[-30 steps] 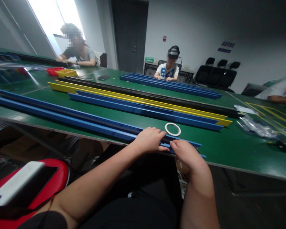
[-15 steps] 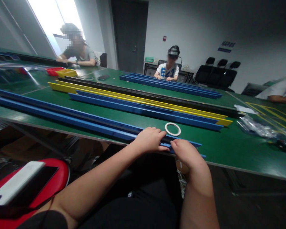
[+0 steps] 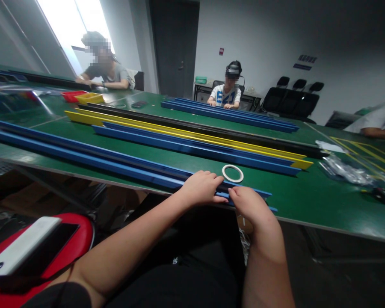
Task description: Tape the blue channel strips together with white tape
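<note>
Along the near table edge lies a long blue channel rail (image 3: pixel 93 159) with a dark inner groove. My left hand (image 3: pixel 202 188) is wrapped over this rail near its right end, thumb on the near side and fingers over the far side. Just to the right, my right hand (image 3: pixel 250 205) is bent inward with its fingers curled at the groove. Its thumb tip almost meets my left hand; what the fingers pinch is hidden. A white ring (image 3: pixel 232 173), like a roll of tape, lies flat just behind the rail.
Beyond are another blue rail (image 3: pixel 192 149), a yellow rail (image 3: pixel 211 137) and a black rail (image 3: pixel 263 141). Plastic bags (image 3: pixel 346 171) lie at right on the green table (image 3: pixel 314 205). Several co-workers sit around it. A red stool (image 3: pixel 80 231) stands at my left.
Almost nothing differs. My right hand has shifted very slightly to the left; my left hand and the rail stay in place.
</note>
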{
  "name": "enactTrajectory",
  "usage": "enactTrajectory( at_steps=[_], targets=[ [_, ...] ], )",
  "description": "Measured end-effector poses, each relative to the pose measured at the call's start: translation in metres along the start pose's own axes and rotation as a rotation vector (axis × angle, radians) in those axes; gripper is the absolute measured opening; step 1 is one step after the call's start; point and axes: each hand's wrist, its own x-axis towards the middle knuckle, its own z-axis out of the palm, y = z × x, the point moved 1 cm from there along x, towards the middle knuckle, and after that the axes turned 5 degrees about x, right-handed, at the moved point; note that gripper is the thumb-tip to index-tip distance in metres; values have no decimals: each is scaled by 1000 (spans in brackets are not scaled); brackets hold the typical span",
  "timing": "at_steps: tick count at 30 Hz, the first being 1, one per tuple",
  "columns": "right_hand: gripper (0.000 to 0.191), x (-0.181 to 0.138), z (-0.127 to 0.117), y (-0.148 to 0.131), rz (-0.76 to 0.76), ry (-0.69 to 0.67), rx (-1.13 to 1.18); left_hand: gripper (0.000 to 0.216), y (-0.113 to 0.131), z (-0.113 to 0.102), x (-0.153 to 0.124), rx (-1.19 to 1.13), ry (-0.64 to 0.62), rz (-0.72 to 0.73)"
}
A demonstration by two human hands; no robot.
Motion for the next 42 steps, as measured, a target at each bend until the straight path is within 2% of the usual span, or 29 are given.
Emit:
enactTrajectory(
  at_steps=[10, 31, 42],
  targets=[
    [48, -1, -2, 1, 32, -7, 28, 63, 0, 1, 0, 5, -4, 3],
    [57, 5, 3, -4, 46, -28, -102, 63, -1, 1, 1, -3, -3, 8],
    [61, 0, -1, -2, -3, -20, 11, 63, -1, 2, 0, -13, 1, 0]
  ],
)
